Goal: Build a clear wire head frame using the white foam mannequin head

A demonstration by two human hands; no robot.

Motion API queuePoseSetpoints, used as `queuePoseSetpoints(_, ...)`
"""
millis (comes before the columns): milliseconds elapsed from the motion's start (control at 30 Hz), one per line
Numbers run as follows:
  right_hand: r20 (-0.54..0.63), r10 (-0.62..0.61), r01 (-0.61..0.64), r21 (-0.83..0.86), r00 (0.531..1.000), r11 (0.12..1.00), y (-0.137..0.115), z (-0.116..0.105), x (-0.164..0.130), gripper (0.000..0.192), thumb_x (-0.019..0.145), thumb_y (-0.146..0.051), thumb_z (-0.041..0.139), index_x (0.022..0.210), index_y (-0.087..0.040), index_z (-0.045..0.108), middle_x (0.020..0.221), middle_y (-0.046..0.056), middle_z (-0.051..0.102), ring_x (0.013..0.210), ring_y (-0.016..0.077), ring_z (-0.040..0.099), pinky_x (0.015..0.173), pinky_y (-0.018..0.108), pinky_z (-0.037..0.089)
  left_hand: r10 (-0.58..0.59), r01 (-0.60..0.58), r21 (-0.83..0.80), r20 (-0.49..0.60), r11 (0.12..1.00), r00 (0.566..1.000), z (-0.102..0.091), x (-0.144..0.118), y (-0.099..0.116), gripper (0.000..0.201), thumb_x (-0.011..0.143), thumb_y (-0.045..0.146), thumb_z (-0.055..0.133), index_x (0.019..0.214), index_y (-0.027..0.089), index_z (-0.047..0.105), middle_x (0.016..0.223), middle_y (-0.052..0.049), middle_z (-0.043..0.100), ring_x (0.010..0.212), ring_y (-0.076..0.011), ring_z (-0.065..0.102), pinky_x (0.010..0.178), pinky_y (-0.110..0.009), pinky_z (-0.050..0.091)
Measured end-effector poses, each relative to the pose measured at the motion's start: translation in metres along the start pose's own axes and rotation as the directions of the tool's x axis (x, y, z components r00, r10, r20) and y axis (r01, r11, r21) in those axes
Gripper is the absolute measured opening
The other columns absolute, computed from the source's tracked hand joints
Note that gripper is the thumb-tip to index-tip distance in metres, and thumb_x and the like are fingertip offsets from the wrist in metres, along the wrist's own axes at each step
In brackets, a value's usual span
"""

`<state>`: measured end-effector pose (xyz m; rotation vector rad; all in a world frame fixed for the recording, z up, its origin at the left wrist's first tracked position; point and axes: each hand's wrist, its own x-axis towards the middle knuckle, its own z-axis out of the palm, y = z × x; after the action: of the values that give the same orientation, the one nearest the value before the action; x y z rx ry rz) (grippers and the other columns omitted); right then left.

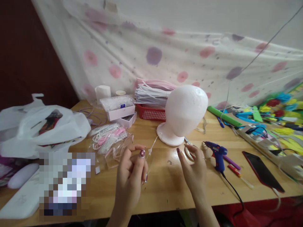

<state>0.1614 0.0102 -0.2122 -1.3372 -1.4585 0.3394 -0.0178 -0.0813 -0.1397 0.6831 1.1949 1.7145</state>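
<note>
- Your left hand (132, 176) is raised above the wooden table (165, 189), thumb and fingertips drawn together in a pinch on a thin white string (151, 148) that rises toward 1 o'clock, to the foot of the foam head.
- Your right hand (195, 171) is loosely curled, its fingers around a pale ring (188, 153); whether they clamp it or only cradle it I cannot tell.
- The ring sits just at 5 o'clock of the white foam mannequin head (184, 113), which stands upright on the table at 12 o'clock from your hands.
- At 3 o'clock of your right hand lies a blue glue gun (217, 154), its black cord trailing toward 5 o'clock; beyond it, a dark phone (261, 170).
- At 10 o'clock of your left hand lie clear packets of pink and white beads (107, 137), with a white plastic bag (44, 129) further out at 9 o'clock.
- A red basket (151, 113) holding pink and white strips stands at 9 o'clock of the foam head.
</note>
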Motion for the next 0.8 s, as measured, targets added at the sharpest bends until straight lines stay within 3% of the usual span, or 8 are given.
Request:
queuePoseSetpoints(67,0.157,-0.005,-0.022,0.174,0.988,0.984,-0.022,-0.012,-0.024,0.017,0.090,-0.037,0.063,0.094,-0.021,0.064,0.084,0.005,0.066,0.081,0.0213,0.064,0.076,0.037,0.052,0.007,-0.007,0.059,0.008,0.998,1.000,0.007,-0.004,-0.007,0.022,0.090,0.040,0.060,0.096,0.019,0.055,0.045,0.011,0.040,0.039,-0.0050,0.031,0.040,-0.015,0.023)
queuePoseSetpoints(167,0.268,-0.022,-0.073,0.340,0.963,0.938,-0.052,-0.018,-0.040,0.013,0.096,-0.033,0.057,0.097,-0.024,0.065,0.075,-0.001,0.063,0.066,0.0130,0.060,0.062,0.025,0.050,-0.001,0.000,0.126,0.008,0.992,1.000,0.017,-0.012,-0.015,0.023,0.090,0.041,0.060,0.100,0.021,0.055,0.046,0.010,0.042,0.041,-0.0068,0.035,0.042,-0.017,0.028)
queuePoseSetpoints(300,0.322,-0.099,-0.040,0.398,0.942,0.916,-0.068,-0.019,-0.040,0.016,0.100,-0.033,0.050,0.103,-0.026,0.065,0.079,-0.002,0.062,0.073,0.0119,0.060,0.068,0.024,0.048,0.021,-0.019,0.171,-0.014,0.985,1.000,0.032,-0.025,-0.020,0.022,0.091,0.039,0.059,0.104,0.022,0.054,0.047,0.010,0.043,0.042,-0.0089,0.040,0.045,-0.019,0.034)
queuePoseSetpoints(500,0.340,-0.079,-0.104,0.488,0.937,0.867,-0.068,-0.025,-0.041,0.016,0.099,-0.025,0.053,0.083,-0.023,0.055,0.070,-0.004,0.055,0.061,0.0109,0.054,0.061,0.025,0.044,0.048,-0.050,0.243,0.012,0.969,0.999,0.046,-0.035,-0.026,0.021,0.092,0.042,0.058,0.104,0.024,0.057,0.048,0.009,0.044,0.043,-0.0092,0.040,0.045,-0.020,0.036)
queuePoseSetpoints(600,0.339,-0.089,-0.081,0.457,0.937,0.886,-0.066,-0.030,-0.041,0.020,0.099,-0.020,0.052,0.079,-0.022,0.050,0.066,-0.005,0.051,0.058,0.0100,0.050,0.059,0.024,0.042,0.060,-0.070,0.274,0.046,0.959,0.997,0.048,-0.037,-0.030,0.024,0.091,0.044,0.059,0.105,0.024,0.058,0.049,0.006,0.048,0.045,-0.0102,0.042,0.045,-0.021,0.036)
queuePoseSetpoints(800,0.181,-0.271,0.238,0.184,0.945,0.954,-0.060,-0.043,-0.036,0.014,0.093,-0.011,0.055,0.084,-0.022,0.052,0.068,-0.003,0.051,0.062,0.0121,0.048,0.057,0.026,0.038,0.055,-0.079,0.321,0.083,0.944,0.995,0.052,-0.042,-0.036,0.020,0.092,0.038,0.059,0.108,0.027,0.058,0.052,0.005,0.055,0.042,-0.0106,0.038,0.042,-0.023,0.031)
